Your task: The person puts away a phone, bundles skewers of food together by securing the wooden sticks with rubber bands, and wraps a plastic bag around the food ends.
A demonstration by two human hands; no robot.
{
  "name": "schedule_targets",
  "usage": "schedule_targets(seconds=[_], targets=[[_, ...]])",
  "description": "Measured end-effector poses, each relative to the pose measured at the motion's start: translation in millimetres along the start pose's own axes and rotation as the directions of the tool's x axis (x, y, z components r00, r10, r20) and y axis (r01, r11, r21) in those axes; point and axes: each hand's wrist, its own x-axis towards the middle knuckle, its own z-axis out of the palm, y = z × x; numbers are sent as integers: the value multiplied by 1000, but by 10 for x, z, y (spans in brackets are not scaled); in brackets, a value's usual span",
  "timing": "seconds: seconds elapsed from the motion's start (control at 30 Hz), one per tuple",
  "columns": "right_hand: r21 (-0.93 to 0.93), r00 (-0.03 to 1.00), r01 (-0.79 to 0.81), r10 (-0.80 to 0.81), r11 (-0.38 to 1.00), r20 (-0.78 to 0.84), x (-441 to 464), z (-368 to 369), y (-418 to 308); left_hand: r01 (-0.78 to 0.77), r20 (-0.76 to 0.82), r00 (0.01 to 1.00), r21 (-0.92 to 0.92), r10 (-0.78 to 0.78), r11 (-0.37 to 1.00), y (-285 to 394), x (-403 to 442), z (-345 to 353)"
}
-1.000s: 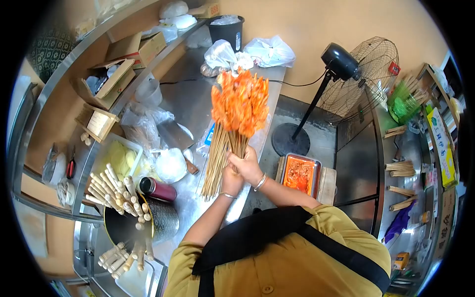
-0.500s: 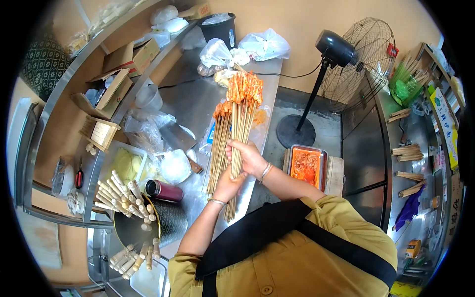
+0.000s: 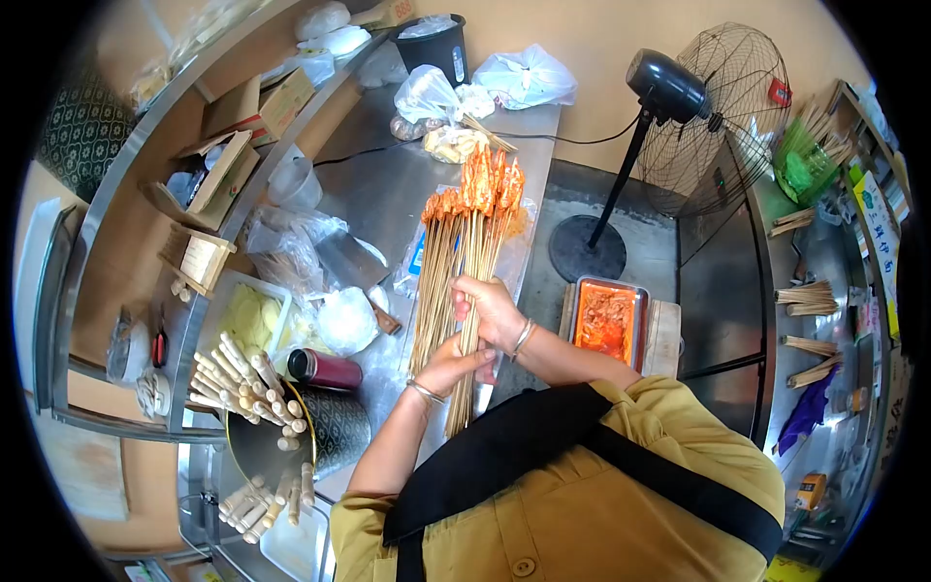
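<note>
My right hand (image 3: 493, 315) is wrapped round the middle of a bundle of long wooden skewers (image 3: 483, 254), held tilted over the counter. Orange-red sauced pieces of food (image 3: 492, 181) cover the far ends of these skewers. Lower down, my left hand (image 3: 448, 368) closes round the same bundle, its thumb across the sticks. The bare stick ends stick out below it. Beside the bundle, on the left, more skewers (image 3: 434, 286) lie on the counter with similar coated food at their far ends.
The metal counter (image 3: 373, 209) carries plastic bags (image 3: 524, 76), a black bucket (image 3: 432, 50), a dark red flask (image 3: 326, 371) and a tub of pale slices (image 3: 254, 315). A holder of wooden-handled sticks (image 3: 339, 432) stands nearby. Right are a red-sauce tray (image 3: 609, 324) and a fan (image 3: 669, 92).
The coated ends of the held bundle have spread apart a little and sit slightly lower. My left thumb has stretched further across the sticks. The whole view has shifted slightly.
</note>
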Motion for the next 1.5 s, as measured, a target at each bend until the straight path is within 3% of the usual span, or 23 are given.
schedule_targets(seconds=[0.1,0.17,0.27,0.33,0.43,0.5,0.53,0.57,0.63,0.7,0.77,0.9,0.97,1.07,1.1,1.17,1.23,1.3,1.33,1.37,1.4,1.47,1.5], targets=[[18,997,-28,27,999,78,60,1,-52,42,23,999,-18,-41,999,59,15,21],[-40,993,-29,33,999,112,128,24,-99,44,-100,994,-29,-46,999,66,60,1],[-256,977,78,-24,964,211,253,8,-177,20,-229,973,-72,-36,997,216,129,-5],[-202,963,135,-81,970,256,205,-84,-211,-17,-234,972,-83,-3,996,301,239,-86],[-214,967,86,-30,973,252,-64,-300,-148,-167,-319,945,-265,77,950,424,448,-87],[-307,898,98,49,947,437,-192,-394,-70,-313,-396,894,-221,208,924,400,637,-157],[-366,885,82,101,927,454,-236,-456,-14,-304,-388,899,-221,202,927,397,662,-151],[-358,890,89,87,930,447,-232,-499,37,-337,-412,892,-328,187,883,407,701,-145],[-758,929,295,11,582,370,-190,-495,179,-385,-445,878,-440,175,811,423,755,-89],[-766,971,227,-83,601,222,-263,-378,252,-372,-455,875,-420,162,828,373,733,-99],[-659,918,397,-283,639,278,-169,-442,573,-372,-446,878,-410,173,833,334,687,-134],[-600,895,446,-346,664,283,-180,-397,633,-325,-463,876,-365,133,872,441,610,-94],[-668,914,405,-304,624,270,-212,-347,575,-314,-502,857,-334,114,889,559,609,-43],[-704,925,378,-265,601,271,-199,-271,533,-410,-670,729,-268,137,872,750,659,-20],[-737,937,348,-221,579,270,-191,-258,536,-407,-671,729,-268,134,873,734,629,-104],[-731,934,357,-220,582,280,-199,-220,561,-400,-507,840,-340,192,851,663,563,-267],[-728,932,362,-212,582,294,-201,-221,598,-406,-566,800,-268,198,874,697,504,-212],[-639,870,381,-26,668,492,-147,-273,588,-400,-566,796,-223,216,889,704,385,-234],[-636,817,244,198,732,541,-117,-253,454,-394,-563,796,-207,220,895,714,310,-277],[-525,822,139,198,840,534,-126,-259,300,-405,-576,787,-211,221,890,704,226,-327],[-471,878,-55,267,880,396,-85,-317,156,-381,-571,789,-163,227,910,685,137,-378],[-379,975,53,35,924,222,295,-584,183,-333,-575,793,-132,201,934,646,-20,-428],[-342,1000,19,-26,940,-17,486,-606,194,-343,-582,787,-137,205,929,634,-87,-425]])
